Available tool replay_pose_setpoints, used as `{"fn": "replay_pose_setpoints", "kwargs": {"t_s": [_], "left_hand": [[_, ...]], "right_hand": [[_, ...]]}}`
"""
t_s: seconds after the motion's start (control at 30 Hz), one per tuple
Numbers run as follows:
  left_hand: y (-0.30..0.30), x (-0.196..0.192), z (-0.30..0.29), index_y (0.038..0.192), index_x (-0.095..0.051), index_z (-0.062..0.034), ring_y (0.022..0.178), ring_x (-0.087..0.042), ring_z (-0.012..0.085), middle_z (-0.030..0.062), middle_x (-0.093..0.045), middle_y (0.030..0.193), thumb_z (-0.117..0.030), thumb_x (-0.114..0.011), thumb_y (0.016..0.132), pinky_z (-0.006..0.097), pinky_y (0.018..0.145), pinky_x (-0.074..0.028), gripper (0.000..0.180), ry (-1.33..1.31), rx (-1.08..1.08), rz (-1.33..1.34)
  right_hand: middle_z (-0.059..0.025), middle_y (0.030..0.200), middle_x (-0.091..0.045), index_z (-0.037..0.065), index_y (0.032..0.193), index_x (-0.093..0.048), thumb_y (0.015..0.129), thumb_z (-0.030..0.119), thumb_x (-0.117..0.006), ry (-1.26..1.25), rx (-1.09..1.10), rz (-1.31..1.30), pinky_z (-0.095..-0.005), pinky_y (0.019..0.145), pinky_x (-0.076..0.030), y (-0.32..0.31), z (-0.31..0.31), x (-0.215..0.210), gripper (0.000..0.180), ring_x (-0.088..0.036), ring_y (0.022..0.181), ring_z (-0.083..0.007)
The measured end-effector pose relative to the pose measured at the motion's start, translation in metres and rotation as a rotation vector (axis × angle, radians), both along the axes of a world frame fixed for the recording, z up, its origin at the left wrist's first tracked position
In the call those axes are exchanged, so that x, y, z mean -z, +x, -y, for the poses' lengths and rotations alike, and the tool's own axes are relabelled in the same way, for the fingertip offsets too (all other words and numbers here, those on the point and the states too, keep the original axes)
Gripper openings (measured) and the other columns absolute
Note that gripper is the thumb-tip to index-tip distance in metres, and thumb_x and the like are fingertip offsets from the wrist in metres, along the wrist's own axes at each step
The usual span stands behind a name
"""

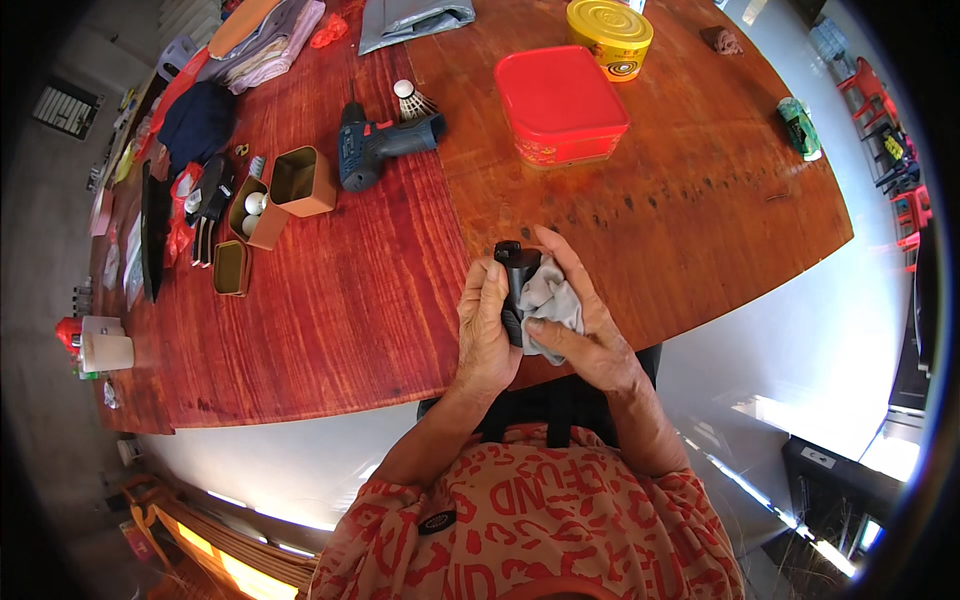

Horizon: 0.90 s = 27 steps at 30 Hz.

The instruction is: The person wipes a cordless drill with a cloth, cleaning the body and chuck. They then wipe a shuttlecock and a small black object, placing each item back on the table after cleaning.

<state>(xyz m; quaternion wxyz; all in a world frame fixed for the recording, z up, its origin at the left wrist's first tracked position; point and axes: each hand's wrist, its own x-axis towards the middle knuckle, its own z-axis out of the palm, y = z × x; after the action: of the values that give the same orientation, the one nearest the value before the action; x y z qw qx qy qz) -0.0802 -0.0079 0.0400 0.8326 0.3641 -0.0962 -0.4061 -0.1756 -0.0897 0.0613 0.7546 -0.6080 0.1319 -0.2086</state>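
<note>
Close above the table's near edge, my left hand [487,325] is closed around a small black plastic object [516,268] with a rounded body, a raised end and a ribbed side. Its exact kind cannot be made out. A crumpled light grey cloth [550,305] is pressed against its right side. My right hand [597,335] grips that cloth, thumb across its front and fingers behind it. Part of the black object is hidden by the cloth and my left fingers.
Beyond my hands lie a blue-black cordless drill [375,148] and a shuttlecock [413,102]. A red-lidded box [562,95] and a yellow round tin [612,35] stand at the far side. Open tins [304,182] and a dark cap [198,120] are left. A green packet [797,128] lies right.
</note>
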Motion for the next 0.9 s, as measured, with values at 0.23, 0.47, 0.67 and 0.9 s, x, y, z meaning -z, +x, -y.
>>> {"fn": "replay_pose_setpoints", "kwargs": {"t_s": [0.23,0.47,0.67,0.9], "left_hand": [[0.000,0.016,-0.001,0.119,-0.052,-0.0055,0.103,-0.059,0.0188,0.0078,-0.060,0.112,-0.040,-0.035,0.100,0.035,0.091,-0.049,0.043,-0.118,0.124,-0.265],[0.005,0.016,-0.006,0.123,-0.048,-0.0057,0.106,-0.058,0.0184,0.0078,-0.058,0.116,-0.040,-0.037,0.099,0.033,0.088,-0.052,0.044,0.021,0.142,-0.045],[-0.010,0.002,-0.001,0.104,-0.056,-0.0082,0.081,-0.057,0.0043,-0.0018,-0.060,0.092,-0.031,-0.047,0.098,0.020,0.073,-0.049,0.025,-0.026,0.094,-0.042],[0.000,0.008,0.001,0.112,-0.056,-0.0062,0.090,-0.063,0.0133,0.0050,-0.063,0.103,-0.040,-0.037,0.099,0.028,0.076,-0.053,0.041,-0.059,0.199,-0.068]], "right_hand": [[-0.0029,0.116,-0.047,0.007,0.145,-0.021,0.088,0.005,-0.056,0.311,0.168,0.104,-0.0260,0.096,-0.036,0.011,0.006,0.014,0.066,-0.045,0.108,-0.0112],[-0.0210,0.135,-0.034,0.009,0.139,-0.035,0.076,0.006,-0.063,-0.752,0.197,-0.097,-0.0471,0.104,-0.030,0.002,-0.004,-0.008,0.069,-0.033,0.124,-0.0381],[-0.0151,0.123,-0.047,0.005,0.133,-0.043,0.082,0.007,-0.057,-0.447,0.250,-0.050,-0.0366,0.096,-0.039,0.002,0.002,-0.012,0.052,-0.047,0.112,-0.0271],[-0.0057,0.100,-0.058,0.001,0.124,-0.047,0.092,0.006,-0.050,0.179,0.341,-0.051,-0.0238,0.075,-0.047,0.006,0.013,0.002,0.033,-0.055,0.089,-0.0092]]}}
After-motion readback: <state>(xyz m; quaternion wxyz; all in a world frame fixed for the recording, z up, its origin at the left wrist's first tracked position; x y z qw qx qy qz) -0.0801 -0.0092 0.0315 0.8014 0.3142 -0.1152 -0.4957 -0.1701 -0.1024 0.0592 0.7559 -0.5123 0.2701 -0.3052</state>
